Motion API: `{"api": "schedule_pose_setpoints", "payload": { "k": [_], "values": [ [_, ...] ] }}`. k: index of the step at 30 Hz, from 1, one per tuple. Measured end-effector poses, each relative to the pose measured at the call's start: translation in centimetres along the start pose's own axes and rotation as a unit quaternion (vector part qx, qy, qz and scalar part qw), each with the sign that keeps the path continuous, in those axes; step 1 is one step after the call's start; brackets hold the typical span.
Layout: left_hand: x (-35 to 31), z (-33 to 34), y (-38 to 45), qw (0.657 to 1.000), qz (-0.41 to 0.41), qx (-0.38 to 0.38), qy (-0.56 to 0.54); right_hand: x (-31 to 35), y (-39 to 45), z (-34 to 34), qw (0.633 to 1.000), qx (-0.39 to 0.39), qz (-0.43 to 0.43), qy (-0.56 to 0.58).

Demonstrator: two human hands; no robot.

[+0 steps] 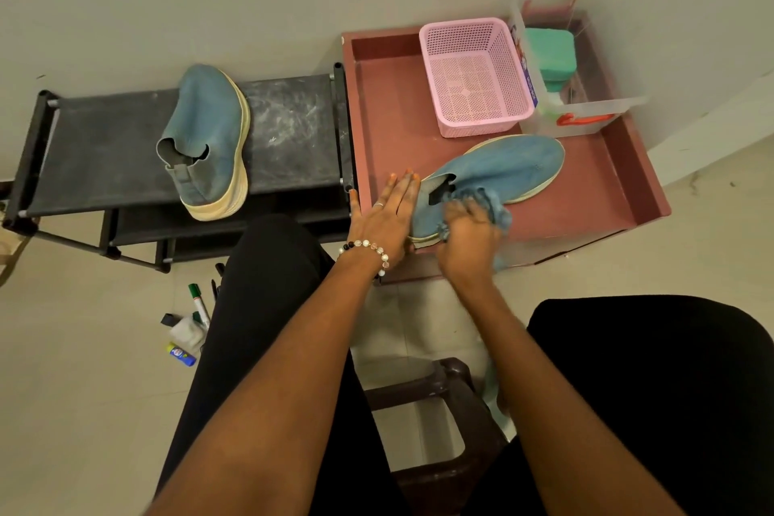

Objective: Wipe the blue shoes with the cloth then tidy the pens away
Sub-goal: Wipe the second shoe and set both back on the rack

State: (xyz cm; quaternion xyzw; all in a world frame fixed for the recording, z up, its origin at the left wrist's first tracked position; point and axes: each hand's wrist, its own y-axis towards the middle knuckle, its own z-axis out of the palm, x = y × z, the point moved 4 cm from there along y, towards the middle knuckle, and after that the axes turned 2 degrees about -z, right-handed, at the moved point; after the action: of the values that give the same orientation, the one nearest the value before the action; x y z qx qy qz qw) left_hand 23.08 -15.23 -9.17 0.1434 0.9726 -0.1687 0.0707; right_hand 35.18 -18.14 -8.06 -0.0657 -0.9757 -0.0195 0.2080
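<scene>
Head view: your right hand point(467, 237) is motion-blurred, fingers bunched on the blue cloth point(496, 207) against the near blue shoe point(494, 174), on the red tray-top desk point(389, 130) at 1 o'clock. Left hand point(383, 218) lies flat, fingers straight, bracing its heel. Second shoe point(209, 138) lies on the black rack point(293, 126) at 11 o'clock. Pens point(199, 304) on the floor at 8 o'clock, partly hidden by your leg.

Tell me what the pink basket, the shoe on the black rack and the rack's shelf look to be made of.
Pink basket: most likely moulded plastic, with a regular grid of small holes and even colour.
Shoe on the rack: matte blue upper that looks like fabric or suede, with a soft wrinkled collar; the thick cream sole looks like rubber or foam.
Rack shelf: dark sheet, perhaps fabric or thin plastic, marked with pale scuffs; I cannot tell which.
</scene>
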Motion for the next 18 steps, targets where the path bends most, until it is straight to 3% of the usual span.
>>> {"api": "schedule_pose_setpoints", "payload": {
  "k": [3,6,9,11,14,18],
  "values": [
    [-0.1,-0.2,-0.1,1.000,0.006,-0.005,-0.001,2.6,-2.0,1.0,0.995,0.045,-0.080,0.030],
    [0.0,-0.1,0.0,1.000,0.006,-0.003,-0.005,-0.7,-1.0,-0.6,0.976,0.080,-0.190,0.069],
    [0.0,0.1,0.1,1.000,0.005,0.011,-0.010,-4.5,0.9,-2.8,0.957,0.101,-0.272,0.012],
    [0.0,0.0,0.1,1.000,0.005,0.014,-0.011,-6.4,2.7,-3.8,0.968,0.076,-0.238,0.002],
    [0.0,0.0,0.0,1.000,0.004,0.015,-0.006,-7.6,3.8,-3.7,0.993,0.031,-0.111,-0.025],
    [0.0,0.0,0.0,1.000,-0.001,-0.001,-0.003,-2.4,1.9,-1.2,0.999,0.028,0.000,-0.043]
  ]
}}
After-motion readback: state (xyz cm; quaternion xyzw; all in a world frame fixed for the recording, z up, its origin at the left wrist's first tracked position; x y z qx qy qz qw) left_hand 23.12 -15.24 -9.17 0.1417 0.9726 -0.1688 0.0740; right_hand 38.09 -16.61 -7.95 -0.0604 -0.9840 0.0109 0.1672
